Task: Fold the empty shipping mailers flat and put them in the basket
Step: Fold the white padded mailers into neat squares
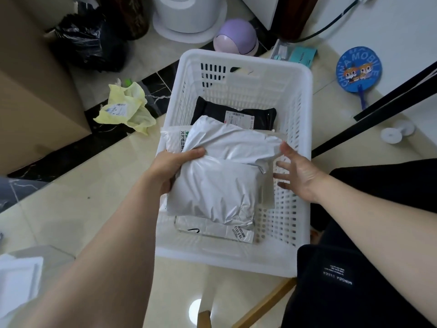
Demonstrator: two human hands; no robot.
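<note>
**Spotter:** What's at ten o'clock?

**Operator:** A crumpled yellow mailer on the tile, outside the basket.

**Spotter:** And centre?

**Operator:** My left hand clamps the grey mailer by its left edge, thumb on top. It lies over the stack inside the white slotted basket, with a black mailer at twelve o'clock.

**Spotter:** Handling?

**Operator:** I'd judge it light, limp, slick film, wrinkled and puffed with air. I'd hold the edges and press the middle flat. At three o'clock my right hand has its fingers spread and grips nothing.
</note>
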